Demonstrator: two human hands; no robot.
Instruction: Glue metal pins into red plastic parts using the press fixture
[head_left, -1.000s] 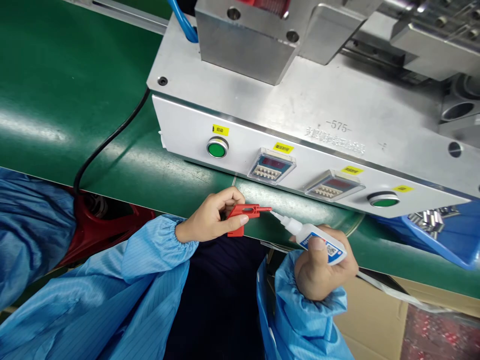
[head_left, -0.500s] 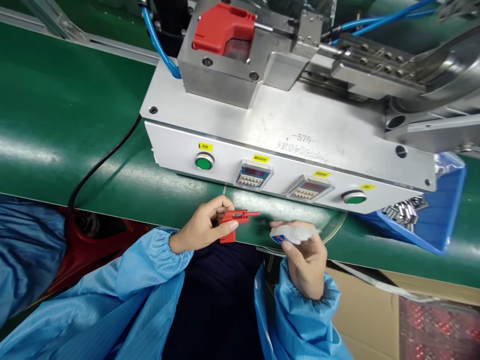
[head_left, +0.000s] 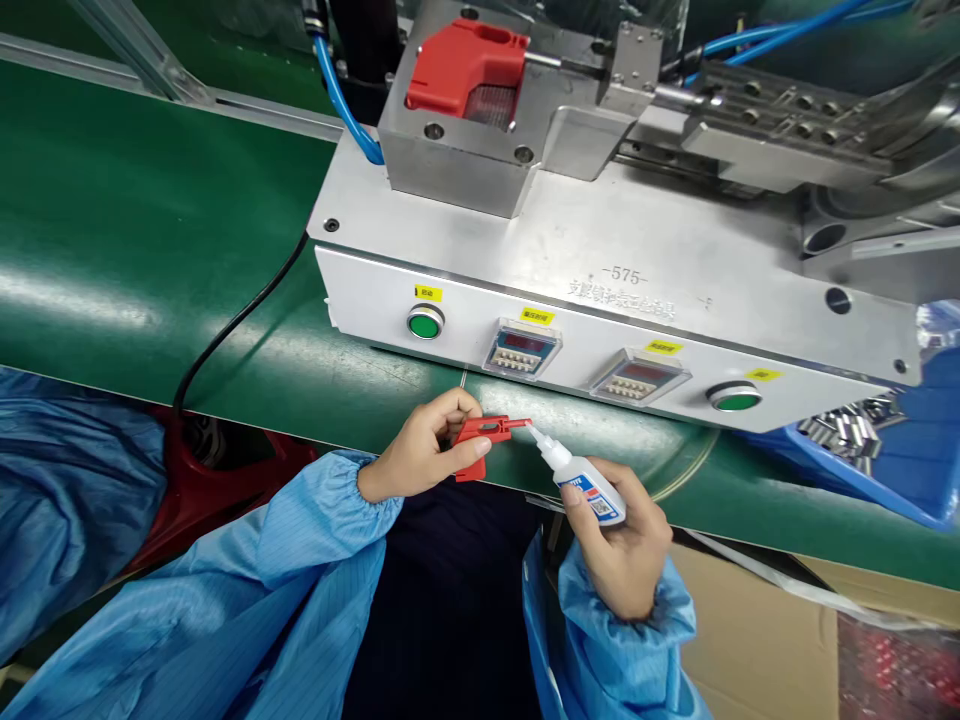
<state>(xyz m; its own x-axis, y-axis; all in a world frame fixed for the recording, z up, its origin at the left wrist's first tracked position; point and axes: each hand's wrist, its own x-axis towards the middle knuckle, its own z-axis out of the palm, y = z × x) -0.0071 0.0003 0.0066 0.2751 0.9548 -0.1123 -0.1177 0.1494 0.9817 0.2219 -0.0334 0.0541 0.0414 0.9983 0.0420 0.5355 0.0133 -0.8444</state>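
Observation:
My left hand [head_left: 427, 448] pinches a red plastic part [head_left: 474, 455] shaped like a small pistol, its thin stem pointing right. In my right hand [head_left: 626, 540] is a small white glue bottle [head_left: 592, 488] with a blue label, tilted so its nozzle points up and left. The nozzle tip meets or nearly meets the end of the red stem; I cannot tell if they touch. Behind both hands stands a metal machine [head_left: 480, 270]. A larger-looking red plastic piece [head_left: 469, 65] sits in its metal block, a thin rod at its right side.
Green buttons [head_left: 426, 321] and small timers [head_left: 523, 348] line the machine's front. At right, a blue bin [head_left: 915, 470] holds several metal sleeves [head_left: 855, 430]. A black cable [head_left: 240, 320] runs down at left. Below the green table edge at right lies cardboard [head_left: 757, 640].
My right hand has turned the glue bottle from a blurred, foreshortened pose so its nozzle now reaches the red stem's end. My left hand keeps its hold. The view has shifted slightly.

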